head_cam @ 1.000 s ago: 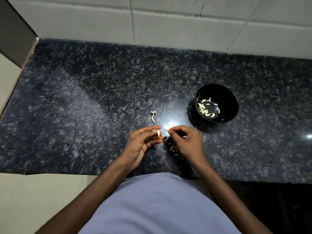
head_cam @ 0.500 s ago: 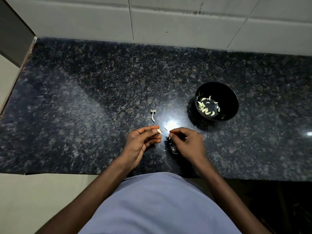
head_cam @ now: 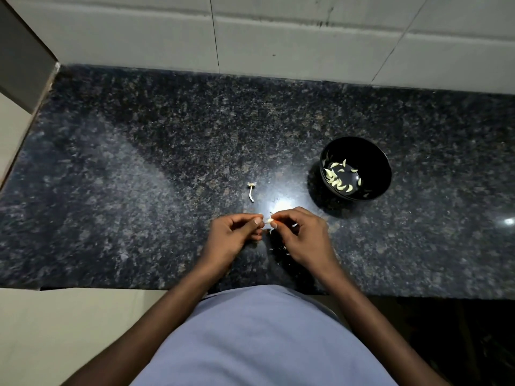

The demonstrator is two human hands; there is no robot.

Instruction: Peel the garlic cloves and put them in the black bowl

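So we're a good way into this one, we'd say. Going left to right: most of the dark granite counter (head_cam: 117, 174) on the left has nothing of ours on it. Nearer the middle there's a bare garlic stem (head_cam: 251, 190) lying on the stone, which looks like what's left of the bulb once the cloves are pulled off. Just below that, both our hands meet over the counter's front edge. Our left hand (head_cam: 232, 235) has its fingers curled in, thumb and forefinger pinching one end of a small garlic clove (head_cam: 269, 220). Our right hand (head_cam: 302, 235) is curled the same way, pinching the clove's other end, likely picking at the skin. Whether that clove is half peeled or nearly done is too small to tell. Under the hands there's a scatter of papery peel scraps (head_cam: 278, 250) on the granite.

Further right, well apart from the hands, sits the black bowl (head_cam: 373, 162), and it already holds a decent batch of peeled cloves (head_cam: 338, 181). We can't spot any unpeeled ones waiting on the counter, so this might be one of the last. It's not in the bowl yet.
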